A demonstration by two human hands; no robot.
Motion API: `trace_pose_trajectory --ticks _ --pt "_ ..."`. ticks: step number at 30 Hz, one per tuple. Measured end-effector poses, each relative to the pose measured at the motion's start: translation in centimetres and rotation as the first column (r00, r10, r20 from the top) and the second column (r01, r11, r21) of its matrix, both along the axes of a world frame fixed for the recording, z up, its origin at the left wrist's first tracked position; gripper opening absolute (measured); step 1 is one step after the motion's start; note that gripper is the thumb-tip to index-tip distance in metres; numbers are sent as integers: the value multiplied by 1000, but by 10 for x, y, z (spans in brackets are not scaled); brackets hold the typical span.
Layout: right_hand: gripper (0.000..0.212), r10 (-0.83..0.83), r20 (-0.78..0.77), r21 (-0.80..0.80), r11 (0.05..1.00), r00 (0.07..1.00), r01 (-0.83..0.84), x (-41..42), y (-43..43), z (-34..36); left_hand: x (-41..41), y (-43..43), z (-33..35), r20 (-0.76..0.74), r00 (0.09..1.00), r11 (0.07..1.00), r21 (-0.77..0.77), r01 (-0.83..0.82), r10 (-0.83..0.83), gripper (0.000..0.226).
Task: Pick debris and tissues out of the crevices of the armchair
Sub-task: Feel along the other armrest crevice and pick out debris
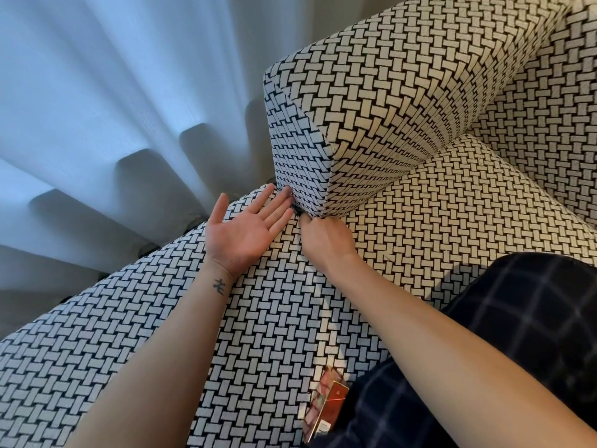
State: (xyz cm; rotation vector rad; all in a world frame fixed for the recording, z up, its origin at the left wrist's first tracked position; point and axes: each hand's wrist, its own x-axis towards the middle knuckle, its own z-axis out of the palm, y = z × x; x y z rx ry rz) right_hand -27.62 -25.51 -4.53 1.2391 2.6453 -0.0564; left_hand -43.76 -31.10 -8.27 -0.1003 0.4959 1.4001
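The armchair has a black-and-white woven cover, and its seat cushion (265, 318) fills the lower middle. A square upholstered armrest block (371, 101) stands over the seat. Where the block meets the seat there is a crevice, and a small dark scrap (295, 209) shows in it. My left hand (248, 227) lies palm up on the seat, fingers straight, with the fingertips touching the block's lower edge. My right hand (326, 236) reaches in from the right with curled fingers. Its thumb and forefinger pinch at the dark scrap; the fingertips are partly hidden.
A red and gold packet (326, 402) is wedged between the seat and my dark checked clothing (484, 334) at the lower right. Pale pleated curtains (113, 108) hang close behind the chair on the left. The chair's back (549, 108) rises at the right.
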Motion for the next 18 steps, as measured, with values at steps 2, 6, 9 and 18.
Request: trace_pose_trajectory --ticks 2,6,9,18 --pt "25 -23 8 -35 999 1000 23 1 3 3 0 0 0 4 1000 1000 -21 -5 5 80" --pt "23 -92 108 -74 992 990 101 -10 9 6 2 -1 1 -17 1000 1000 -11 -20 20 81" --pt "26 -132 165 -69 987 977 145 -20 11 3 4 -4 4 -10 1000 1000 -8 -20 20 80" --pt "25 -61 68 -97 993 996 68 -8 6 5 2 -2 4 13 1000 1000 -6 1 -1 81"
